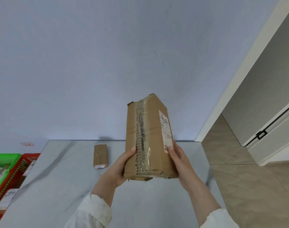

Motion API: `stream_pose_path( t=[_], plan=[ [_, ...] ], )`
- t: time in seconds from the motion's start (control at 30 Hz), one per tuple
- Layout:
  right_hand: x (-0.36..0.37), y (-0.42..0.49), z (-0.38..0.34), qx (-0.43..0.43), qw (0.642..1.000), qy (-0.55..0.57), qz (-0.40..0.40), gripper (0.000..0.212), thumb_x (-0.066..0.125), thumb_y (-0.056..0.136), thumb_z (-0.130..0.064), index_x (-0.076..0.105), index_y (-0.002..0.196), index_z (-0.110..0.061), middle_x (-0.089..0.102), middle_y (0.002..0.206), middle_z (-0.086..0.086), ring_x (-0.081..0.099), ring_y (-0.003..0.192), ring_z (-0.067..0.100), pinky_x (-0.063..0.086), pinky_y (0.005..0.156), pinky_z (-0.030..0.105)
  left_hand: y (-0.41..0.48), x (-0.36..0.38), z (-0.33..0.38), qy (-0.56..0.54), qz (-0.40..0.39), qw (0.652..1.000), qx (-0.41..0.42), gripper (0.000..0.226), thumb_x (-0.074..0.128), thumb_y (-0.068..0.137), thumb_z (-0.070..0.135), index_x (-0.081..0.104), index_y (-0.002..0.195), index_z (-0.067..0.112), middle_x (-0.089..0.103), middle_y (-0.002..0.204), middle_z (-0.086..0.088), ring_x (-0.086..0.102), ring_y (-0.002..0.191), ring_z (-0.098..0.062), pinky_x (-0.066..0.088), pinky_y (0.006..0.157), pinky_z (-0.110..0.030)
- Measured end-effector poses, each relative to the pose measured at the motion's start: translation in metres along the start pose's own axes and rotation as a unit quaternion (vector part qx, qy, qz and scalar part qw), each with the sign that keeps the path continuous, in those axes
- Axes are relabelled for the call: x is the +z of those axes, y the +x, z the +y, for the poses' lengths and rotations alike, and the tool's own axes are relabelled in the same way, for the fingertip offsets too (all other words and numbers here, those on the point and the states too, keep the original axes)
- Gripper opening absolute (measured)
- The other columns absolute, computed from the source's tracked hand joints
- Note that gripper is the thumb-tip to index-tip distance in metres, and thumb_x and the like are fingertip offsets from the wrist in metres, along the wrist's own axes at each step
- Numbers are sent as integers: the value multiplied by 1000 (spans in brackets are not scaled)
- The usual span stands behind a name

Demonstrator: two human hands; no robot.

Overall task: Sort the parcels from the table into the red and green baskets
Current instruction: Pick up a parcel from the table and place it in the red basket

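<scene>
A tall brown cardboard parcel point(154, 137), taped down its middle and bearing a white label on its right face, is held up above the marble table point(58, 186). My left hand point(119, 168) grips its lower left edge, thumb on the front. My right hand point(179, 162) grips its lower right edge, thumb on the label. A smaller brown parcel point(100, 155) with a white sticker lies flat on the table further back. The red basket point(15, 175) and the green basket point(3, 159) stand at the table's left, each with parcels inside.
A pale blue wall point(107, 63) rises behind the table. To the right lie a tiled floor point(239, 178) and a white door frame point(239, 71). The table's right edge runs just beside my right forearm.
</scene>
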State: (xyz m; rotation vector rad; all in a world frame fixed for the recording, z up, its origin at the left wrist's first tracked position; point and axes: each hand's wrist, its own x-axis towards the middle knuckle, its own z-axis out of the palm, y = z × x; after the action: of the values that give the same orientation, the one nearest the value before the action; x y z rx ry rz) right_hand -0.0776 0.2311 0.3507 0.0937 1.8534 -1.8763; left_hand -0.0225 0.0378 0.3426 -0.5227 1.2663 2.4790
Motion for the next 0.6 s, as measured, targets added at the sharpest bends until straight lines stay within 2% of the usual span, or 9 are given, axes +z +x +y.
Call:
stream_pose_path(
  t=[0.07, 0.13, 0.2, 0.27, 0.33, 0.37, 0.43, 0.5, 0.6],
  plan=[
    [1, -4, -5, 57, 998, 31, -24, 84, 66, 51, -71, 53, 123, -28, 66, 119, 0, 64, 106, 23, 57, 67, 40, -2, 1, -3, -19, -15, 1000, 4, 42, 54, 83, 36, 63, 116, 11, 70, 110, -13, 70, 93, -25, 58, 79, -41],
    [2, -7, -8, 52, 998, 35, -9, 76, 68, 54, -64, 55, 119, -27, 68, 114, 1, 66, 102, 24, 54, 59, 34, 1, -2, -4, 9, 21, 999, 46, 47, 60, 85, 35, 56, 126, 15, 66, 119, -13, 65, 105, -27, 49, 94, -49],
    [5, -5, -8, 23, 999, 19, 22, 74, 71, 53, -60, 55, 118, -28, 68, 113, -1, 66, 102, 22, 57, 65, 39, 5, -3, -5, 71, 85, 988, 106, 45, 58, 89, 28, 50, 133, 23, 63, 124, -7, 61, 110, -24, 47, 96, -47],
    [10, -3, -7, 14, 999, -7, 46, 76, 72, 51, -61, 56, 118, -30, 67, 113, -3, 65, 101, 21, 58, 75, 46, 6, 4, -4, 138, 109, 974, 140, 44, 53, 92, 29, 45, 135, 30, 58, 130, 2, 58, 113, -14, 51, 89, -34],
    [15, -2, -5, -3, 998, -19, 59, 70, 73, 54, -60, 56, 116, -32, 67, 112, -4, 66, 100, 21, 57, 78, 48, 6, 14, -1, 167, 115, 970, 135, 52, 53, 91, 38, 37, 140, 31, 50, 134, 8, 54, 113, -7, 47, 77, -19],
    [18, -2, -5, -12, 998, -22, 65, 66, 74, 57, -58, 56, 115, -31, 67, 111, -5, 66, 100, 20, 57, 80, 49, 6, 18, 1, 170, 114, 971, 124, 60, 55, 88, 42, 32, 143, 29, 46, 136, 9, 52, 113, -8, 45, 75, -17],
    [23, -1, -3, -36, 996, -32, 75, 57, 76, 65, -49, 56, 114, -29, 67, 110, -6, 65, 99, 16, 56, 83, 48, 9, 19, 3, 172, 102, 974, 106, 87, 67, 76, 54, 24, 146, 24, 42, 140, 6, 51, 117, -12, 48, 84, -22],
    [27, 0, -2, -64, 994, -45, 79, 50, 77, 72, -37, 54, 116, -27, 66, 110, -7, 64, 98, 12, 55, 86, 42, 8, 18, 2, 188, 88, 973, 97, 111, 77, 54, 61, 27, 146, 23, 48, 139, 5, 55, 118, -14, 50, 95, -31],
    [25, 0, 0, -80, 993, -59, 61, 59, 76, 75, -33, 50, 127, -26, 64, 116, -8, 62, 103, 9, 54, 85, 32, 5, 14, -3, 150, 95, 978, 111, 94, 82, 62, 43, 36, 141, 21, 58, 130, 1, 61, 112, -16, 53, 88, -29]
  ],
)
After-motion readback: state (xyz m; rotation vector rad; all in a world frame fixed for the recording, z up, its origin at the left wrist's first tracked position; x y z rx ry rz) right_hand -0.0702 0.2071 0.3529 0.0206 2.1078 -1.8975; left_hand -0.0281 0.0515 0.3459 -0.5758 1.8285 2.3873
